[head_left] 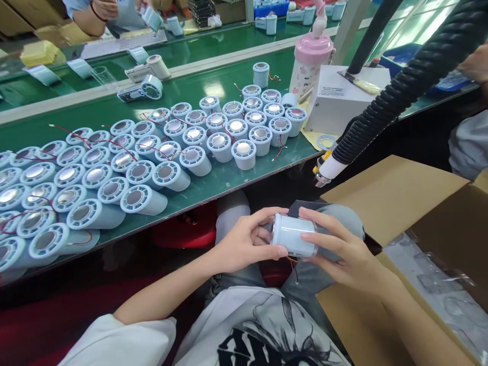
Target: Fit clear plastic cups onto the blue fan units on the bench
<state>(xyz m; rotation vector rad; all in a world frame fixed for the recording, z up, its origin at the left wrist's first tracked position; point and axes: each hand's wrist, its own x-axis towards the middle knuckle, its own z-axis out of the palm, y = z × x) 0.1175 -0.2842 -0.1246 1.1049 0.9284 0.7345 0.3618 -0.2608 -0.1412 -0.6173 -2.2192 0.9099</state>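
Note:
Over my lap, a light-blue cylindrical housing (293, 236) lies on its side between my two hands. My left hand (247, 239) grips its rimmed left end, thumb below and fingers above. The fingers of my right hand (339, 249) close round its right end. Thin red and yellow wires (293, 267) hang beneath it. Many similar blue housings (244, 154) stand in rows on the green bench (224, 185), most showing round silver discs on top and some trailing red wires.
A black flexible hose (381, 117) with a white nozzle hangs at right, by a white metal box (343, 96) and a pink bottle (310, 56). An open cardboard box (396, 198) holding clear plastic stands at my right. Another person's hand (104, 9) works across the bench.

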